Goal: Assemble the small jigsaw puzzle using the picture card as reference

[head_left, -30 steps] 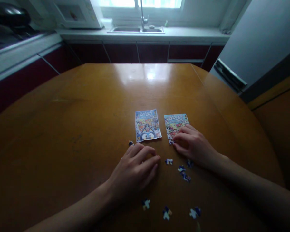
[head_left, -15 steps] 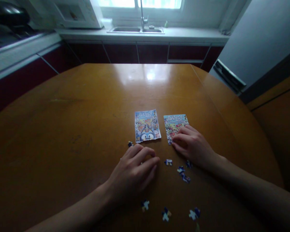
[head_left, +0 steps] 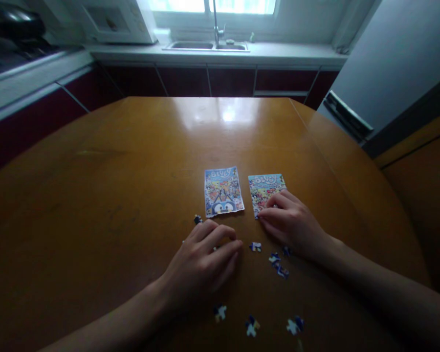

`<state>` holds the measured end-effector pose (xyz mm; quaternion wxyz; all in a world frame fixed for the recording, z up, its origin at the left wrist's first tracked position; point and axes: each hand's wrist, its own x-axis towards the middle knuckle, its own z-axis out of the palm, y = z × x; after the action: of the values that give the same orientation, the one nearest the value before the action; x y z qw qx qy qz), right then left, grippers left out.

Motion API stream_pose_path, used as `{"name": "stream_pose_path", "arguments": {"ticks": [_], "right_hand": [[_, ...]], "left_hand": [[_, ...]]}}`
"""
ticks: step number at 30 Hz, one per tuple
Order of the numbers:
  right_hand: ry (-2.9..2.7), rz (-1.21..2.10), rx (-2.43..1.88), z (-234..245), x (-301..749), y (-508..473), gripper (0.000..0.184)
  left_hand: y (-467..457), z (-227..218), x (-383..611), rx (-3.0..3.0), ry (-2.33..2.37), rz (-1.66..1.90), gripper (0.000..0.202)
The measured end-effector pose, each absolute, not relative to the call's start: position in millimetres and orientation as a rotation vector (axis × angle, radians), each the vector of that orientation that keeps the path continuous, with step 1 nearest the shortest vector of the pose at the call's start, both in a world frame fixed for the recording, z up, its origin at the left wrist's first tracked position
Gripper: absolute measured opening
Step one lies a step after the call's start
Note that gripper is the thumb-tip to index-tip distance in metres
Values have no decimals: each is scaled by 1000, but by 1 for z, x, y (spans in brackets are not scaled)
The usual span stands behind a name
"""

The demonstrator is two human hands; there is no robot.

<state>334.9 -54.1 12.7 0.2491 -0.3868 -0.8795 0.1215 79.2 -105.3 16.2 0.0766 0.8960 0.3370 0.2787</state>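
My right hand (head_left: 291, 217) is at the lower part of a partly joined jigsaw puzzle (head_left: 266, 183). Its thumb and index finger are closed on a small puzzle piece at the puzzle's lower left corner; the hand hides most of that piece. My left hand (head_left: 207, 254) lies on the table with loosely bent fingers apart, holding nothing visible. Beyond it lies a printed reference picture (head_left: 223, 193) with a big blue dog face. A loose puzzle piece (head_left: 255, 247) lies between the hands, and another piece (head_left: 198, 219) is just past my left knuckles.
Several more pieces lie nearer me, including a piece (head_left: 220, 312), a piece (head_left: 252, 326) and a piece (head_left: 295, 325). Two pieces (head_left: 278, 266) lie close together below my right wrist. The wooden table (head_left: 132, 146) has a sink counter (head_left: 293, 49) behind it.
My right thumb and fingertips have shifted slightly left and down at the puzzle's lower left corner. My left hand has hardly moved.
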Motion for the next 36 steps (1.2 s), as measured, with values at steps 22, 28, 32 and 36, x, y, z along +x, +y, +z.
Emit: {"name": "stream_pose_path", "arguments": {"ticks": [22, 28, 32, 36], "right_hand": [[-2323, 423, -1092, 12, 338, -53, 18], [-2286, 452, -1091, 12, 336, -54, 19], [-2091, 389, -1179, 20, 346, -46, 21], [-1904, 310, -1330, 26, 376, -29, 23]], "left_hand": [[-106, 19, 79, 2681, 932, 957, 18], [-109, 19, 78, 2699, 918, 939, 19], [-108, 20, 78, 2704, 909, 937, 19], [-105, 21, 78, 2715, 884, 972, 19]]}}
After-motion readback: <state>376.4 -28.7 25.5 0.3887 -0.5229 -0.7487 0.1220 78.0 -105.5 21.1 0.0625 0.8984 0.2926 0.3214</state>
